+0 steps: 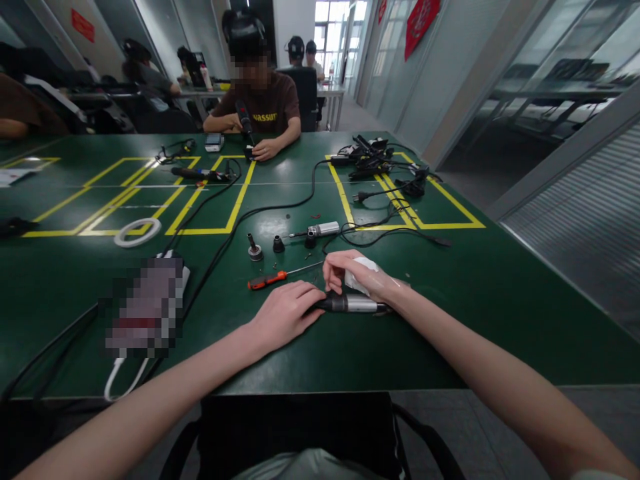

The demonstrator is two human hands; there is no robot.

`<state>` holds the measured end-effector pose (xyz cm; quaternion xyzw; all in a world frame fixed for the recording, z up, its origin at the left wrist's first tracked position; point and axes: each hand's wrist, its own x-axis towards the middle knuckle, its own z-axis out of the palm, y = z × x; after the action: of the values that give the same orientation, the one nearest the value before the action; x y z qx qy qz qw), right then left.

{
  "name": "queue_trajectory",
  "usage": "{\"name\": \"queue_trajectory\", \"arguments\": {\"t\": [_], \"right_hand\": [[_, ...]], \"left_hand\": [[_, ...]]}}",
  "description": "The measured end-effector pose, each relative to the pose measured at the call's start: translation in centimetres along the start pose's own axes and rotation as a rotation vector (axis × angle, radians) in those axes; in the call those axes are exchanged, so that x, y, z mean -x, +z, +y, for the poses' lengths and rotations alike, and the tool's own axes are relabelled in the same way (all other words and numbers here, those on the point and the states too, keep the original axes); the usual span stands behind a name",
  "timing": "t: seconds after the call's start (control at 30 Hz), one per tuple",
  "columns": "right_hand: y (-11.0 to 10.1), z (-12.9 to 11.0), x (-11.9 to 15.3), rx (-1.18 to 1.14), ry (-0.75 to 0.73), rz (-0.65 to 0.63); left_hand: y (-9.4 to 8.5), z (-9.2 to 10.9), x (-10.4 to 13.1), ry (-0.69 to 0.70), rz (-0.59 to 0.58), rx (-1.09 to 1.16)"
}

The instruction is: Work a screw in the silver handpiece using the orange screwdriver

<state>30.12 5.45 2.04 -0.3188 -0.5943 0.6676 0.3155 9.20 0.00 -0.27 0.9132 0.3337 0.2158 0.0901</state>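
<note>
A black and silver cylindrical tool body (357, 304) lies near the table's front edge, its right end partly behind my right wrist. My left hand (287, 310) rests on the table with its fingers closed round the tool's black left end. Just above the tool, my right hand (340, 268) is curled, and I cannot make out what its fingers hold, if anything. A white patch (364, 275) with clear film covers part of that hand and wrist. Beyond the hands lies an orange and black screwdriver (267, 280), its shaft pointing at my right hand.
Behind the screwdriver are a silver motor (327, 229), black collars (279, 244), a metal gear piece (255, 251) and small screws. A phone-like device (145, 303) and a white tape ring (137, 232) lie left. Cables (260, 210) cross the table. Opposite, a person (265, 107) holds a power screwdriver.
</note>
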Motion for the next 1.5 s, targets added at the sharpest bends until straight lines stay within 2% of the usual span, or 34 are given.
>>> {"name": "queue_trajectory", "arguments": {"t": [0.1,0.23,0.33,0.4,0.47,0.57,0.9,1.0,1.13,1.3,1.4,1.5], "right_hand": [[-0.8,-1.0,0.8,-0.002,-0.059,0.059],[-3.9,-2.0,4.4,0.121,-0.123,0.185],[-5.8,-1.2,7.7,0.142,-0.129,0.369],[-6.1,-0.1,9.1,0.096,-0.142,0.463],[-5.6,0.9,9.6,0.057,-0.142,0.492],[-4.5,1.7,9.2,0.038,-0.162,0.518],[-2.8,2.1,7.8,-0.141,-0.265,0.829],[-2.4,1.5,7.7,-0.212,-0.290,0.877],[-1.9,0.5,7.4,-0.270,-0.302,0.906],[-1.6,0.4,6.4,-0.327,-0.258,1.037],[-1.4,0.5,6.0,-0.317,-0.250,1.053],[-1.0,0.4,5.7,-0.315,-0.232,1.082]], "left_hand": [[0.2,-0.2,-0.1,0.002,-0.001,0.017],[0.2,-0.1,0.0,0.001,0.001,0.031],[0.2,-0.1,0.1,-0.004,-0.001,0.061],[0.2,-0.2,0.1,0.000,0.005,0.088],[0.2,-0.3,0.1,0.009,0.023,0.113],[0.1,-0.4,0.0,-0.001,0.038,0.147],[-0.7,-0.2,0.3,-0.131,-0.034,0.285],[-1.6,0.0,0.2,-0.231,-0.092,0.382],[-2.9,0.4,-0.2,-0.420,-0.259,0.601],[-3.7,0.5,-0.9,-0.633,-0.412,0.814],[-3.9,0.6,-1.2,-0.682,-0.444,0.866],[-4.0,0.8,-1.2,-0.640,-0.440,0.785]]}}
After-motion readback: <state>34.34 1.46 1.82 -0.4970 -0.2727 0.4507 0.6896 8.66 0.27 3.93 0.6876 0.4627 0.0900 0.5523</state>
